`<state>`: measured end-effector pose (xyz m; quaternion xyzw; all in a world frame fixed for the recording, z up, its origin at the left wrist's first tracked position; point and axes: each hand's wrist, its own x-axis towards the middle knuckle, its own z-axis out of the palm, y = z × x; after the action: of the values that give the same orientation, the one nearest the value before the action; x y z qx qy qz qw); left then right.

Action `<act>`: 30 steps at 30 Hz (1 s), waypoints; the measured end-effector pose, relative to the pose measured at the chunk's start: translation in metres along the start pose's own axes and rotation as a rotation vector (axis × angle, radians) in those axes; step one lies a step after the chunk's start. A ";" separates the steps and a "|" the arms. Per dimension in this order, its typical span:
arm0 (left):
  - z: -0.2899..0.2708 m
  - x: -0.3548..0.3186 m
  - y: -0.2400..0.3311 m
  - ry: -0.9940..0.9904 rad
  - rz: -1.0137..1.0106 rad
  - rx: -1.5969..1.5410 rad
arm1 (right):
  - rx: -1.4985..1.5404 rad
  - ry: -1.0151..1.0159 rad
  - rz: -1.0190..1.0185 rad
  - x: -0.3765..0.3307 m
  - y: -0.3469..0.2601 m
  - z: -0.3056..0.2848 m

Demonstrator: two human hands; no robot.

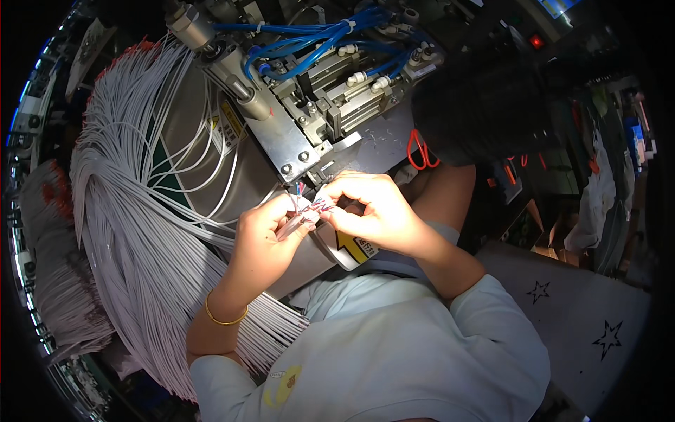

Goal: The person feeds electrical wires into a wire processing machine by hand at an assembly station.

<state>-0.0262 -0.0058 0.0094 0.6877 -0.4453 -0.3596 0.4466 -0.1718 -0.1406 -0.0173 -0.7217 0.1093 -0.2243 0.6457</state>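
My left hand (268, 231) is closed around a small bunch of white cables, whose stripped ends fan out in thin red, blue and white wires (314, 207). My right hand (373, 209) pinches those coloured wire tips between thumb and fingers, close to the left fingertips. Both hands are just in front of the metal head of a bench machine (299, 156). To the left, a large bundle of long white cables (133, 211) drapes down past my left forearm, some strands running toward the hands. Exactly how many wires the right fingers hold is hidden.
Blue air hoses (309, 39) loop over the machine's cylinders. Red-handled scissors (420, 151) lie right of it, near wire scraps. A second cable bundle (60, 267) is at far left. A large dark object (485, 105) stands at right, above a pale surface with star outlines (562, 309).
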 end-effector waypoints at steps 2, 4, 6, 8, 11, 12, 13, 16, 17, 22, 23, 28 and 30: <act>0.003 -0.001 -0.001 0.025 0.008 -0.035 | 0.090 0.020 0.035 0.000 0.001 0.003; 0.006 -0.001 -0.003 0.077 0.023 -0.106 | 0.339 0.022 0.147 0.000 0.002 0.006; 0.005 -0.002 -0.004 0.069 0.015 -0.067 | 0.465 0.020 0.205 0.000 0.002 0.006; 0.003 -0.002 -0.006 0.051 -0.003 0.011 | 0.030 0.021 0.057 0.000 0.000 0.003; 0.004 -0.002 -0.004 0.002 0.211 0.287 | -0.304 -0.008 -0.088 0.002 -0.001 0.001; 0.005 -0.003 -0.003 -0.024 0.319 0.424 | -0.422 -0.036 -0.160 0.002 -0.001 0.001; 0.005 -0.003 -0.003 -0.025 0.317 0.422 | -0.539 -0.064 -0.233 0.002 -0.001 0.000; 0.000 -0.002 -0.001 -0.014 -0.064 -0.017 | -0.453 -0.040 -0.192 -0.003 0.004 -0.002; -0.001 -0.002 0.001 -0.015 -0.064 -0.017 | -0.410 -0.026 -0.174 -0.004 0.005 -0.003; -0.002 -0.001 0.004 -0.048 -0.084 -0.034 | -0.387 0.109 -0.243 0.004 0.006 0.002; -0.001 0.000 0.002 -0.046 -0.040 -0.015 | -0.389 0.093 -0.275 0.005 0.006 0.004; -0.008 0.007 -0.002 -0.008 0.146 0.303 | -0.336 0.187 -0.175 -0.001 0.019 0.001; -0.007 0.006 -0.003 -0.018 0.085 0.302 | -0.308 0.249 -0.092 -0.003 0.029 -0.003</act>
<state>-0.0167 -0.0086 0.0090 0.7243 -0.5270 -0.2756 0.3488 -0.1724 -0.1459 -0.0461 -0.7829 0.1882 -0.3215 0.4982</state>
